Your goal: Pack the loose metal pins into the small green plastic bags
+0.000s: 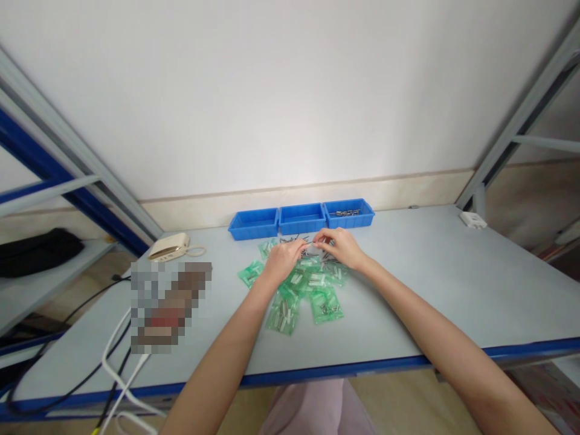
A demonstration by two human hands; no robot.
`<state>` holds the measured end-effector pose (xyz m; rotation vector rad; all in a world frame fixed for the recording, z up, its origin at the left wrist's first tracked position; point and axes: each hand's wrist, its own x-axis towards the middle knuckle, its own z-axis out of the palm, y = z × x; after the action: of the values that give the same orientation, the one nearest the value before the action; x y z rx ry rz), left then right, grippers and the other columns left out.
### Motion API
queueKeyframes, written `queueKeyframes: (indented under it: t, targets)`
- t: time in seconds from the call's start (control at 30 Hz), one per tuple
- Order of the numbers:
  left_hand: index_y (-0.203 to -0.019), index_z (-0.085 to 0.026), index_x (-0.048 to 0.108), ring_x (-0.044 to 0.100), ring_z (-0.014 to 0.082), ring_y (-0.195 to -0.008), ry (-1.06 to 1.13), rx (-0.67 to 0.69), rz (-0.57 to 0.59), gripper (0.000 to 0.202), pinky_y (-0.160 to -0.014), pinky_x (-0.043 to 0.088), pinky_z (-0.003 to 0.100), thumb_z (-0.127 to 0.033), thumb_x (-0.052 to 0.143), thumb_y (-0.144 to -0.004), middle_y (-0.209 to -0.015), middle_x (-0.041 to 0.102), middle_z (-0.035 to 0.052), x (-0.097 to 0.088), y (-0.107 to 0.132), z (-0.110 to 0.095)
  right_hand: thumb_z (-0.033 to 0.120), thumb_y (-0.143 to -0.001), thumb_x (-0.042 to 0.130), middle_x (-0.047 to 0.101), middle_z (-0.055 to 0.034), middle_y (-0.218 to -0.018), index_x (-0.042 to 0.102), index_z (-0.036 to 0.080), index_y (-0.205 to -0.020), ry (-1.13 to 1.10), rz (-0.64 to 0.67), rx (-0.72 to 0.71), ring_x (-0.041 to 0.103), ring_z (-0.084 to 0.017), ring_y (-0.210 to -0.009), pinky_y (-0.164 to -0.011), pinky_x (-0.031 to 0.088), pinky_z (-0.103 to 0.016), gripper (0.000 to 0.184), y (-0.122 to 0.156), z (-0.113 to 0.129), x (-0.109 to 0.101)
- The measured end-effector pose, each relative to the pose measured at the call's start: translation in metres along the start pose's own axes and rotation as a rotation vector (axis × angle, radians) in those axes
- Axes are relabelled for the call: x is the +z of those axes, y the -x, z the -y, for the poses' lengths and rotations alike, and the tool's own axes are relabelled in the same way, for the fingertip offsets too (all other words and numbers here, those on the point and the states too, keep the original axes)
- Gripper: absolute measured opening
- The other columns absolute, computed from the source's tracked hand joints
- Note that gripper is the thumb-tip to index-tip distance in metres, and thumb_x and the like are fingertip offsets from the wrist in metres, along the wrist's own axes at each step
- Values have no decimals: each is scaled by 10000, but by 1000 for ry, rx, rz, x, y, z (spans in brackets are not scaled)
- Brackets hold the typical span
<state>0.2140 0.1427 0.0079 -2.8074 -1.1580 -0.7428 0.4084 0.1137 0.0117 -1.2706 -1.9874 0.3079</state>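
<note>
- Left hand (283,261): fingertips reach in over green plastic bags (294,296); grip too small to tell.
- Loose metal pins (294,240): scattered between both hands, on the grey table (408,290).
- Right hand (339,248): fingertips nearly meet the left's; grip unclear.
- Far right blue bin (351,221): holds pins.

Your head camera faces forward and down at your left hand (283,261) and right hand (339,246). It looks across the surface (408,290) toward the wall (272,90).
</note>
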Motion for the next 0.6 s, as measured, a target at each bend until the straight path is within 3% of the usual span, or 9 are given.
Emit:
queueKeyframes:
  t: [0.23, 0.33, 0.6]
  targets:
    - [-983, -182, 618, 633, 144, -669, -47, 37, -54, 274, -591, 382, 219, -383, 439, -929, -769, 692, 18, 5, 0, 3, 359, -875, 524, 680, -3, -689, 665, 190, -794, 32, 4, 32, 573, -127, -627, -654, 337, -234, 235, -1, 2, -3]
    - [-962, -192, 626, 642, 146, -714, -36, 99, -70, 266, -627, 400, 225, -366, 426, -937, -852, 705, 25, 6, 0, 4, 372, -879, 514, 665, 4, -654, 654, 179, -769, 23, 35, 39, 552, -115, -592, -628, 328, -223, 262, -1, 3, -4]
    - [-861, -174, 632, 615, 137, -648, -71, 60, -69, 355, -597, 368, 226, -344, 339, -967, -731, 681, 26, 2, 1, 2, 395, -865, 532, 663, 2, -711, 645, 177, -850, 2, 59, -3, 547, -116, -628, -617, 322, -211, 246, 0, 5, -5]
